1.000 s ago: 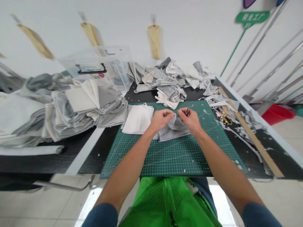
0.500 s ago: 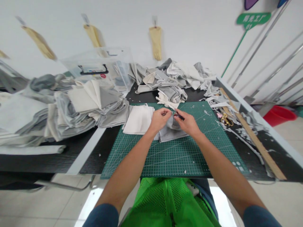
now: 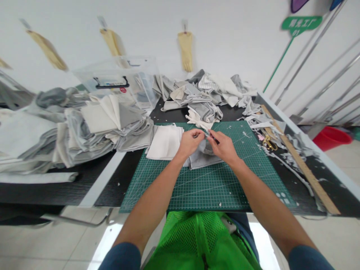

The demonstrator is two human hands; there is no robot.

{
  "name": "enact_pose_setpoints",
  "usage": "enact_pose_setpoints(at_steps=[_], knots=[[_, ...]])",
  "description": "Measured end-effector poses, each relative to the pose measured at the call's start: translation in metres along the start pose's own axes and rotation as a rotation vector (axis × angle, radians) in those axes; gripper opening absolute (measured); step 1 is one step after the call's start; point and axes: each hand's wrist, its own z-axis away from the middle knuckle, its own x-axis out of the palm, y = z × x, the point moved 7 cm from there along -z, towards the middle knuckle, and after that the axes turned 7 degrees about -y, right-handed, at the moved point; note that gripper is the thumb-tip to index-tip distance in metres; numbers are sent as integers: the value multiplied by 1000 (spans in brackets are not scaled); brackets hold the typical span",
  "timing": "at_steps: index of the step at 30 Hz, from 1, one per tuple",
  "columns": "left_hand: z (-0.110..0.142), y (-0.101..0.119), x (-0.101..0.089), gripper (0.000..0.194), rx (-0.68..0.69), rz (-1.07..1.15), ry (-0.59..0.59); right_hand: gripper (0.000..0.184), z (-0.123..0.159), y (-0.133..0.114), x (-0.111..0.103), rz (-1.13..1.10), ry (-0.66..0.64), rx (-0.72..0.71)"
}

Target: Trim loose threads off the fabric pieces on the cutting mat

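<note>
I see the gray cloth (image 3: 204, 159) on the green mat (image 3: 210, 187), folded flat in front and bunched up at the back, under the two hands. The left hand (image 3: 192, 140) has its thumb and finger pinched close together on the bunched part. The right hand (image 3: 224, 147) holds a small dark tool (image 3: 216, 140), with its fingers wrapped around it. The shiny end of the tool points at the left fingertips. I cannot tell if it touches the cloth there.

Just left of the gray cloth I see a white cloth (image 3: 165, 142), lying flat and partly on the mat. The mat lies on a black table (image 3: 109, 191). A big heap of cloths (image 3: 112, 120) sits to the left, in front of a clear box (image 3: 112, 83). Behind the mat is a messy pile (image 3: 202, 98) of gray and white cloth. To the right I see gold scissors (image 3: 269, 143), a long ruler (image 3: 302, 161) and lots of little scraps (image 3: 305, 147).

Farther out, a yellow glove (image 3: 185, 51) hangs on the wall, with more gloves to its left. A red bucket (image 3: 332, 137) stands past the table on the right.
</note>
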Motion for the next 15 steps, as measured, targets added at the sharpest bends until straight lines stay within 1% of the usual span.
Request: enact_pose_setpoints(at_steps=[8,15], knots=[[2,-2,4,18,11,31,-25,42,0,-1,1,-10,16,-30],[2,-2,5,19,-2,82,-30,40,0,-2,1,-12,9,-15]])
